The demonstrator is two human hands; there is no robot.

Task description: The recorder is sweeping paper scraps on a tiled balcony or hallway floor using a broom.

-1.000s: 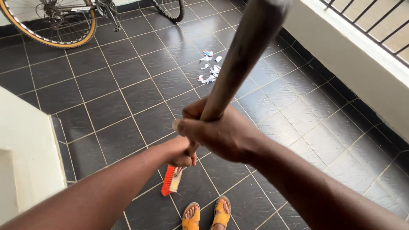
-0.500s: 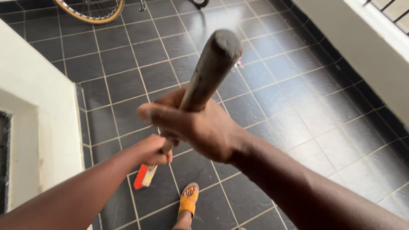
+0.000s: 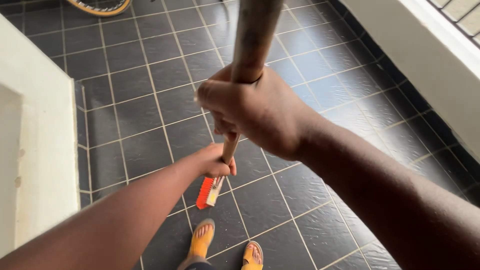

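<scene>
A long wooden broom handle runs from the top of the view down to an orange-bristled brush head resting on the dark tiled floor. My right hand is wrapped around the upper part of the handle. Lower down, my left hand grips the handle just above the brush head. My two feet in orange sandals stand on the tiles right below the brush head.
A white wall corner stands at the left. A white low wall with railing above runs along the right side. Part of a bicycle wheel shows at the top left.
The brush head has shifted right and slightly down across the tiles. My right hand has risen and the handle stands more upright. The paper scraps on the floor are out of view now.
</scene>
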